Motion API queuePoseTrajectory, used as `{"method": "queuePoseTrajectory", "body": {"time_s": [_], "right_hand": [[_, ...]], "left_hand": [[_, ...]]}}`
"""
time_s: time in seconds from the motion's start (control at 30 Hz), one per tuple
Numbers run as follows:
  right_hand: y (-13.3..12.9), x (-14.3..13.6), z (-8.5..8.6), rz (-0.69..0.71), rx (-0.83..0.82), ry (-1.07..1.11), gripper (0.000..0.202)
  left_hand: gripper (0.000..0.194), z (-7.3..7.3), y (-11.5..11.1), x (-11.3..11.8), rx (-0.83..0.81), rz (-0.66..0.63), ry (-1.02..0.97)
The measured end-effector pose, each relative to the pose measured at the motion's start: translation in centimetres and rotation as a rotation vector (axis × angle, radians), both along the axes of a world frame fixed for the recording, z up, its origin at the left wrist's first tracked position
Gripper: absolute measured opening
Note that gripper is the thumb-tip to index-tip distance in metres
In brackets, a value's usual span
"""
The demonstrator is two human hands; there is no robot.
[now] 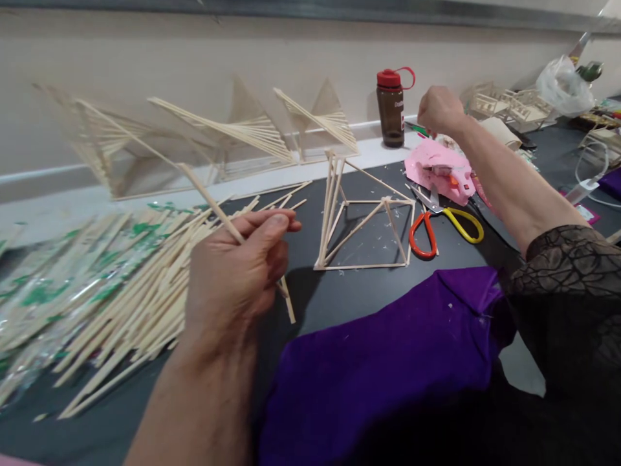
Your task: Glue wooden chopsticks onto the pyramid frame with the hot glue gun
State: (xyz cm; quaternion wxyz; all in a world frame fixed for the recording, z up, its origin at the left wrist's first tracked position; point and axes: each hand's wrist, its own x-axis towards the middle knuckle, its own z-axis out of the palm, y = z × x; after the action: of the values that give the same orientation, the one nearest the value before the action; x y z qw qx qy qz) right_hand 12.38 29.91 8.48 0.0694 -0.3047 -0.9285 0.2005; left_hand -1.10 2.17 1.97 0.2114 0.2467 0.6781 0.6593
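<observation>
My left hand (237, 272) is closed around a wooden chopstick (206, 202), which slants up to the left out of the grip. Lower down, a stick end pokes out below the fingers. Right of this hand stands a small open frame of glued sticks (361, 266) on the dark table. My right hand (440, 110) reaches far forward beside the brown bottle with a red lid (391, 109). Its fingers are curled shut, and what they hold is hidden. Just below it lie a green-handled tool (416, 129), partly covered, and a pink glue gun (453, 183) on pink material.
Scissors with red and yellow handles (423, 234) lie right of the frame. Loose chopsticks (145, 291) and plastic-wrapped ones (43, 291) cover the left side. Twisted stick models (242, 139) line the wall. Purple cloth (388, 349) lies in front; a plastic bag (565, 84) sits at the back right.
</observation>
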Motion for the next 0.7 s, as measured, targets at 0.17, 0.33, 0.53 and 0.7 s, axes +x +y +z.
{"method": "queuePoseTrajectory", "body": {"time_s": [0.17, 0.33, 0.53, 0.7], "right_hand": [[-1.6, 1.5, -1.7, 0.021, -0.001, -0.007, 0.042], [-0.5, 1.6, -2.3, 0.072, 0.069, 0.007, 0.025], [1.9, 0.7, -3.2, -0.031, 0.220, -0.160, 0.034], [2.2, 0.0, -4.3, 0.030, 0.263, -0.189, 0.040]], "left_hand": [[0.012, -1.1, 0.3, -0.4, -0.017, -0.005, -0.026], [0.018, -1.4, 0.3, -0.2, -0.134, -0.032, 0.012], [0.022, -1.8, -0.9, -0.2, -0.225, -0.074, 0.098], [0.020, -2.5, -1.5, -0.8, -0.204, 0.024, 0.029]]}}
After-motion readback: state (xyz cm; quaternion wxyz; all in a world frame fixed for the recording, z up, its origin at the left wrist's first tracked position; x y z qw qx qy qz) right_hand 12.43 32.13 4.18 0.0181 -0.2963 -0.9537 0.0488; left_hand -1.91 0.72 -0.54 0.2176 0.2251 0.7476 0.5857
